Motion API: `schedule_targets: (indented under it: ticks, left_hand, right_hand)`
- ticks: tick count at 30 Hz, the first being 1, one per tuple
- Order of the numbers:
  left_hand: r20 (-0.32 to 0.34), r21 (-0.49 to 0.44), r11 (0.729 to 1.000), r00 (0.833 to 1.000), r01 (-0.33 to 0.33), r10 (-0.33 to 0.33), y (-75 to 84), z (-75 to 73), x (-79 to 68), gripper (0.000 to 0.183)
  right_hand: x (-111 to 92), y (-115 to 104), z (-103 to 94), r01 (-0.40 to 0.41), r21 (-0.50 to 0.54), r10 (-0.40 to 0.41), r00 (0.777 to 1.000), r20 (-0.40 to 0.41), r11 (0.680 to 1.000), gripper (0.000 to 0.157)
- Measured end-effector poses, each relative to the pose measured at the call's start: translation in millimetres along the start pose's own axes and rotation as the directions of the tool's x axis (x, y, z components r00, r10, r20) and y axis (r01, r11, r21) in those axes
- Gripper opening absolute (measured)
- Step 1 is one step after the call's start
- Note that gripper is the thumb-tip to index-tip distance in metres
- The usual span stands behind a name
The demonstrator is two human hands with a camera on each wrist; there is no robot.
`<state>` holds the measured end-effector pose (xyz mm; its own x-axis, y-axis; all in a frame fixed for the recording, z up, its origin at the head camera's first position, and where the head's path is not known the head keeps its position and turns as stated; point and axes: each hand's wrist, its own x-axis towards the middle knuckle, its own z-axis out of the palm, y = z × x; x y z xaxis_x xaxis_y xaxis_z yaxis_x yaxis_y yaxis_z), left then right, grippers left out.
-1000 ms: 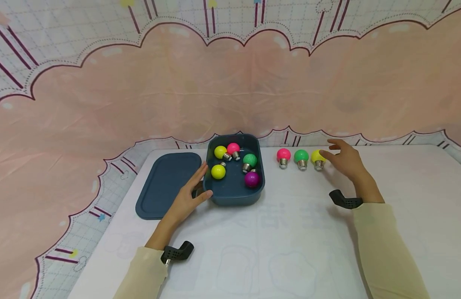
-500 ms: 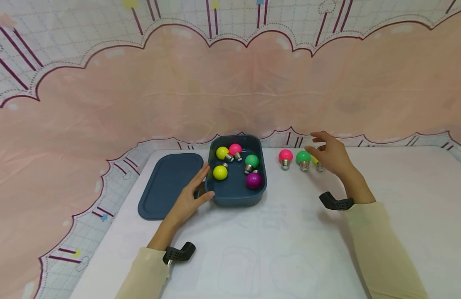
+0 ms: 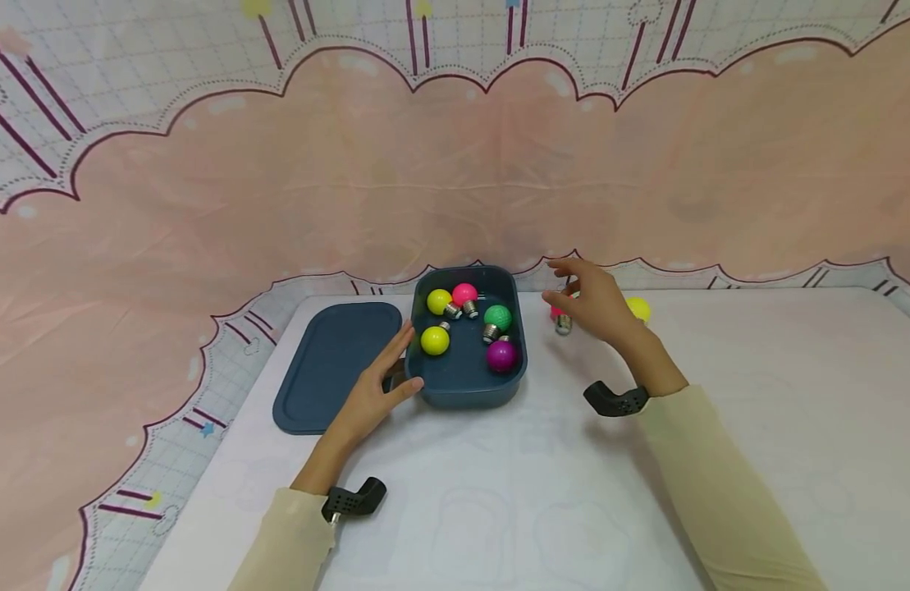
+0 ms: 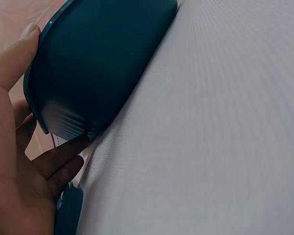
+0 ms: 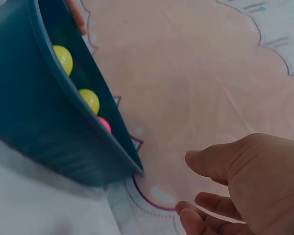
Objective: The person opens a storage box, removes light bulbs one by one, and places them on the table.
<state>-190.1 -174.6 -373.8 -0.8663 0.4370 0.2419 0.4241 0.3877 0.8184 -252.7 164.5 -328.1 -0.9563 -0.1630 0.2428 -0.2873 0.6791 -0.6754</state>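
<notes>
My left hand (image 3: pixel 373 390) rests against the left side of a dark blue box (image 3: pixel 455 394); in the left wrist view its thumb touches the rim and fingertips lie along the wall. Inside are two yellow bulbs (image 3: pixel 435 341), a pink bulb (image 3: pixel 465 295), a green bulb (image 3: pixel 497 318) and a purple bulb (image 3: pixel 502 356). Over the table right of the box hovers my right hand (image 3: pixel 591 304), with nothing visible between thumb and fingers. It partly covers another pink bulb (image 3: pixel 564 325) and nearly hides a green one. Beyond its wrist shows a yellow bulb (image 3: pixel 637 309).
A flat dark blue lid (image 3: pixel 332 361) lies left of the box, partly behind my left hand. Everything stands on a white table (image 3: pixel 484 492). A patterned cloth backdrop (image 3: pixel 455 180) rises directly behind the table's far edge.
My right hand has moved left from beside the yellow bulb, across the green one, to the pink bulb. My left hand stays at the box, and the box's contents look unchanged.
</notes>
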Motion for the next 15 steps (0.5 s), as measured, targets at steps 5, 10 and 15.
schedule_targets:
  ticks: [5, 10, 15]
  left_hand:
    - [0.001, 0.003, 1.000, 1.000, -0.002, 0.002, 0.3, 0.5, 0.5, 0.071]
    - [-0.001, 0.001, 1.000, 1.000, -0.005, 0.005, 0.1, 0.6, 1.1, 0.071]
    - [-0.002, 0.003, 1.000, 1.000, -0.003, 0.003, -0.3, 0.3, 1.4, 0.071]
  right_hand:
    - [5.7, -14.1, 13.1, 0.042, 0.009, -0.042, 0.998, 0.052, 0.999, 0.053]
    - [8.7, -27.4, 26.0, 0.072, 0.018, -0.074, 0.991, 0.112, 0.997, 0.052]
    - [13.2, -39.5, 37.8, 0.112, -0.003, -0.110, 0.980, 0.169, 0.994, 0.052]
